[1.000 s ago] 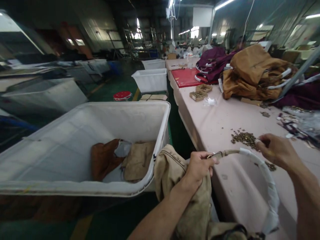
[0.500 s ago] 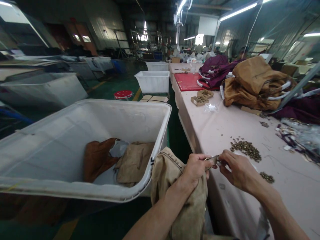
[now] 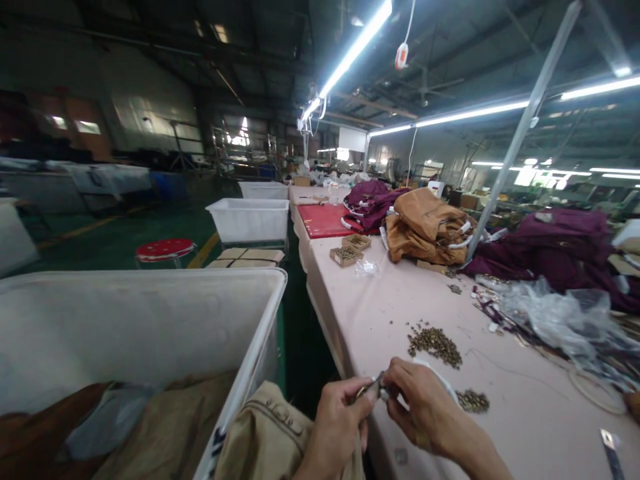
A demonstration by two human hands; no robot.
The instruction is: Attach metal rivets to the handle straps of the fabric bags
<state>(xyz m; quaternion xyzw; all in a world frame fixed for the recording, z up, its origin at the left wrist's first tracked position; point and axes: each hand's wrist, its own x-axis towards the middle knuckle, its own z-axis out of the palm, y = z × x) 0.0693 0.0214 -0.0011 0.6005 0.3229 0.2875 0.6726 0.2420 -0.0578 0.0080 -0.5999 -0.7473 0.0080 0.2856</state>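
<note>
A tan cloth bag (image 3: 263,430) hangs between the white bin and the table, partly cut off by the lower edge of the view. My left hand (image 3: 337,420) is closed around a short strap (image 3: 371,389) of the same tan colour, with a metal ring near the fingers. At the strap's end my right hand (image 3: 425,408) pinches, thumb and fingertips together; a small shiny piece shows there, too small to name. Just beyond the hands, a pile of small brass-coloured metal fittings (image 3: 436,347) lies on the table. A smaller pile (image 3: 473,401) is beside my right wrist.
The white bin (image 3: 250,340) at left holds brown and tan cloth pieces. Along the pink-covered table (image 3: 345,313) stand small boxes of fittings (image 3: 346,256), brown bags (image 3: 430,227), purple bags (image 3: 545,250) and clear plastic (image 3: 565,320). A red stool (image 3: 165,250) stands behind the bin.
My view has tilted up and turned right, so bin, bag and hands appear lower and further left. Both hands stay together at the strap end.
</note>
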